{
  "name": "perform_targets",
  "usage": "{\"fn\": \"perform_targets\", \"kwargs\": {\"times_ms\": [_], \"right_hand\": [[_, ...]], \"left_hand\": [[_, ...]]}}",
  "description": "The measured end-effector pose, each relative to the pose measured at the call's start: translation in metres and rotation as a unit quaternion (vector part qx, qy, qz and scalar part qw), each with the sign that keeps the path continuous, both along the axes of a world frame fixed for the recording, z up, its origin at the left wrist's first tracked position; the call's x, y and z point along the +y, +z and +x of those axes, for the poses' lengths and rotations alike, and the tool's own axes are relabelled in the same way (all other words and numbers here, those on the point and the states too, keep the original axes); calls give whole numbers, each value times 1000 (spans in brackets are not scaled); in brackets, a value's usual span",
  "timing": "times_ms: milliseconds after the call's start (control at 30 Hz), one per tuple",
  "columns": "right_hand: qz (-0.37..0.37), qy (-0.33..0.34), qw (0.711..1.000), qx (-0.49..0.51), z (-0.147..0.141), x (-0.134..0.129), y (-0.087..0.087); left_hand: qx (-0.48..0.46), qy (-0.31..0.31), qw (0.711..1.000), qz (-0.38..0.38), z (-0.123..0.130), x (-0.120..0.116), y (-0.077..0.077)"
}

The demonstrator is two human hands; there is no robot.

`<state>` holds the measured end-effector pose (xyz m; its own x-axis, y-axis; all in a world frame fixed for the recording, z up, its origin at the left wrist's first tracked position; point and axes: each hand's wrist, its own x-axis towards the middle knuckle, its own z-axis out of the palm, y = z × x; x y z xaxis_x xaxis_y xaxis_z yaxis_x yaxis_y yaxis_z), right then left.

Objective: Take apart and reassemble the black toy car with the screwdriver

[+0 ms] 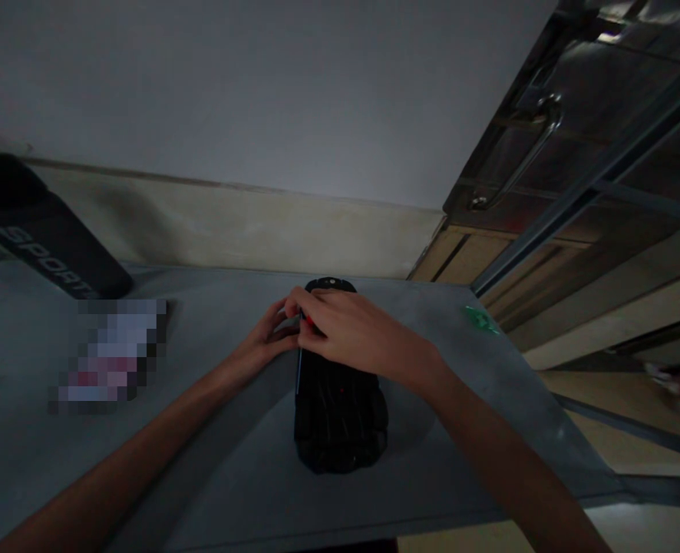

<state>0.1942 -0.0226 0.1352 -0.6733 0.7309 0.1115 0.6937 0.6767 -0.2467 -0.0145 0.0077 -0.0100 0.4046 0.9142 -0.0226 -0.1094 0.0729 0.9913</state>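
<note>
A black toy car, its underside apparently facing up, lies lengthwise before me on the grey table. Bent over its far half, my right hand is closed in a pinch. A small red thing shows between the thumb and fingers; its kind cannot be made out. From the left, my left hand has its fingers curled against the car's side, their tips close to the right hand's fingertips. My right hand covers part of the car's far half.
On the left, a dark bottle marked SPORT stands behind a blurred-out flat object. A small green packet lies near the table's right edge. Behind the table rises a wall; metal frame bars stand to the right.
</note>
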Motion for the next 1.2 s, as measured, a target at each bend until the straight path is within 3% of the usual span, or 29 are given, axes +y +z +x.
{"fn": "perform_targets", "kwargs": {"times_ms": [167,333,533,733,1000,1200], "right_hand": [[6,5,1000,20,-2,-3,0],[22,-22,999,-21,-3,-2,-3],[10,5,1000,7,-2,-3,1],[29,-42,998,-32,-5,-4,0],[3,2,1000,13,-4,-3,-1],[4,-48,999,-10,-4,-4,1]], "left_hand": [[16,8,999,29,-2,2,-2],[9,2,1000,12,0,-1,3],[11,-3,1000,10,0,-3,7],[10,2,1000,-7,1,-4,7],[11,10,1000,16,0,-4,8],[13,14,1000,-9,1,-4,10]]}}
